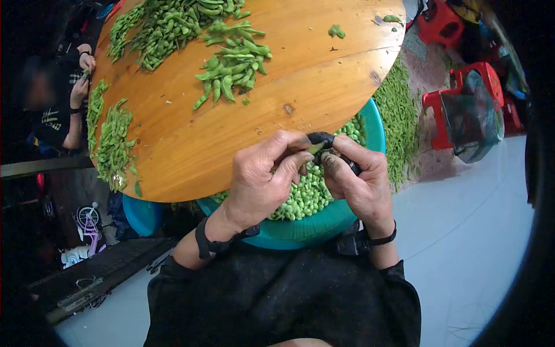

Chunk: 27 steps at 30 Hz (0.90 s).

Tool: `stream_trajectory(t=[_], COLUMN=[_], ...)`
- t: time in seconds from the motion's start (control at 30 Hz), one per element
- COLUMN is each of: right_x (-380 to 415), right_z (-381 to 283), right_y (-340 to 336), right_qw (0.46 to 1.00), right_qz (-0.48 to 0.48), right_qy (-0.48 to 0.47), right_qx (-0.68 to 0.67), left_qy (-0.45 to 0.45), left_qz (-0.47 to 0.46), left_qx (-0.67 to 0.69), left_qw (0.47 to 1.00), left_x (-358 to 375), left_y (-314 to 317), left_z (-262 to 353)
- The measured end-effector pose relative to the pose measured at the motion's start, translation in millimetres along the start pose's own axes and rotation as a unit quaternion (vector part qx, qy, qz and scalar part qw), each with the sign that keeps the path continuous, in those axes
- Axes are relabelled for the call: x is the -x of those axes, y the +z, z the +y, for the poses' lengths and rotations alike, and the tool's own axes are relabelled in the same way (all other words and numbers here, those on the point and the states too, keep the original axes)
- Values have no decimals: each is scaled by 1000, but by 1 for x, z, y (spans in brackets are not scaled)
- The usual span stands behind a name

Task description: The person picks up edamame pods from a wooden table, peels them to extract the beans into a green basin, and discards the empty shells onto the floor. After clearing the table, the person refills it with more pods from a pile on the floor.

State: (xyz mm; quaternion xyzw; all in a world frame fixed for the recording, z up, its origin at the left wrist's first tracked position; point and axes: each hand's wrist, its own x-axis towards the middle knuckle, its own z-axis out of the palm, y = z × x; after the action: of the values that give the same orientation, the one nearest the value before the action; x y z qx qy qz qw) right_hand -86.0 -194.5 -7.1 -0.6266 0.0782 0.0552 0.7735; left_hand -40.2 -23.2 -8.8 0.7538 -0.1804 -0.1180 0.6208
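Observation:
Between my two hands is a green soybean pod [315,148], pinched at its ends and partly hidden by the fingers. My left hand [263,176] is closed with thumb and forefinger on the pod. My right hand [361,185] is closed at the pod's other end, its thumb stained dark. Something black wraps a few of the fingertips. Beneath both hands stands a teal basin [377,128] with many shelled green soybeans [300,199] in it. On the wooden table [219,147] in front lies a small heap of whole pods [234,63].
A larger pile of pods [167,29] sits at the table's far side, with more pods [114,141] at its left edge. Another person's hands [82,81] work there. Many pods [399,115] cover the floor at right, near red stools [462,92]. A blue basin [141,214] stands lower left.

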Motion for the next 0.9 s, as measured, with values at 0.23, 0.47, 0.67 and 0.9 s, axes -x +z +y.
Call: stream_trajectory(t=[0.23,0.47,0.67,0.9], right_x=[-1,-6,-6,4], right_z=[2,1,-8,3], right_y=[-3,-5,-7,-3], right_qw=[1000,994,992,974], right_qz=[-6,-77,-110,-38], right_qy=[3,18,48,-100], right_qx=[-26,-80,-51,197], left_qy=[30,-191,-204,43], left_qz=[-5,-111,-106,-43], left_qx=[-44,464,418,-119], left_qw=[999,858,879,991], left_x=[-3,-6,1,9], left_y=[1,-18,-15,-9], left_z=[-1,-8,-3,-5])
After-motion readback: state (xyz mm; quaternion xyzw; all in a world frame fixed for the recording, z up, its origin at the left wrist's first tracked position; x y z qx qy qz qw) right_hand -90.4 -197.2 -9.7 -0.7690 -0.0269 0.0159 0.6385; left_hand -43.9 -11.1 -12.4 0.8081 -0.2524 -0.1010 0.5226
